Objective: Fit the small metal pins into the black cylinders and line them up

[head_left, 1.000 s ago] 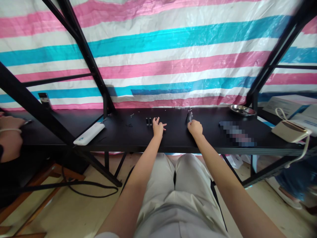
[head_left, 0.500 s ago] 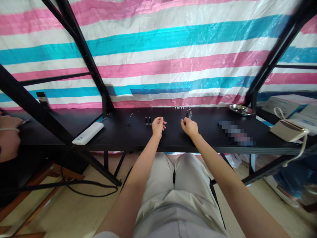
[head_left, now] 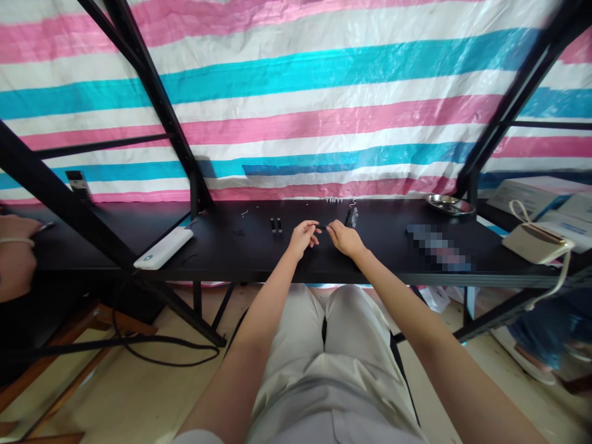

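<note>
My left hand (head_left: 303,235) and my right hand (head_left: 341,237) meet over the middle of the black table (head_left: 259,253), fingertips almost touching. Both are closed in a pinch on a tiny part between them, too small to name. Two small dark cylinders (head_left: 276,225) stand just left of my left hand. A small dark and silver piece (head_left: 352,216) lies just beyond my right hand. A row of tiny metal pins (head_left: 335,200) sits at the table's far edge.
A white power bank (head_left: 163,248) lies at the table's left. A metal dish (head_left: 450,204) sits at the back right, a white box with a cable (head_left: 536,242) further right. Black frame posts (head_left: 157,105) cross the view. Another person's hand (head_left: 16,253) is at the far left.
My right hand has moved left, away from the dark and silver piece, and my left hand has moved right and curled. The two hands now meet in a pinch.
</note>
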Motion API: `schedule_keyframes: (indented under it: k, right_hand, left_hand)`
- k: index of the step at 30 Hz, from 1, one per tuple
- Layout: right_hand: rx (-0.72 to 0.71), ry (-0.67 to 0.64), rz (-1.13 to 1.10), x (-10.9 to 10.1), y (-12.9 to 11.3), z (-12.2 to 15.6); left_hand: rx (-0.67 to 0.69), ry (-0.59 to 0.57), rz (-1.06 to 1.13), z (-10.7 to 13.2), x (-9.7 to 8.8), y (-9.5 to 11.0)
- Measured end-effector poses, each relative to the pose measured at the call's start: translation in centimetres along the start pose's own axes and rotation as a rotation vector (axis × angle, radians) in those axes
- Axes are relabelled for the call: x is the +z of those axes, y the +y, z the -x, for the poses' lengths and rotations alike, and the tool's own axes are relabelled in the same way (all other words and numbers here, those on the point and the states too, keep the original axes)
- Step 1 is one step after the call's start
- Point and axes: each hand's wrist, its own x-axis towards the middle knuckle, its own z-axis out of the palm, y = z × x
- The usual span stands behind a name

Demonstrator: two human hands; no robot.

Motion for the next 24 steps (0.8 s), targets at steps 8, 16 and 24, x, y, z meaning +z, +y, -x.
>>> schedule_keyframes:
  k: [8,16,24]
  right_hand:
    - [-0.061,0.072,-0.025,1.0,0.7,-0.3]
    - [-0.111,0.149,-0.05,1.0,0.9,-0.2]
    - [-0.068,0.151,-0.038,0.8,0.9,-0.2]
  left_hand:
    - [0.001,0.027,-0.001,-0.1,0.0,0.1]
    - [0.0,0.063,0.0,-0.1,-0.1,0.2]
    - [0.005,0.15,-0.041,0.1,-0.1,0.4]
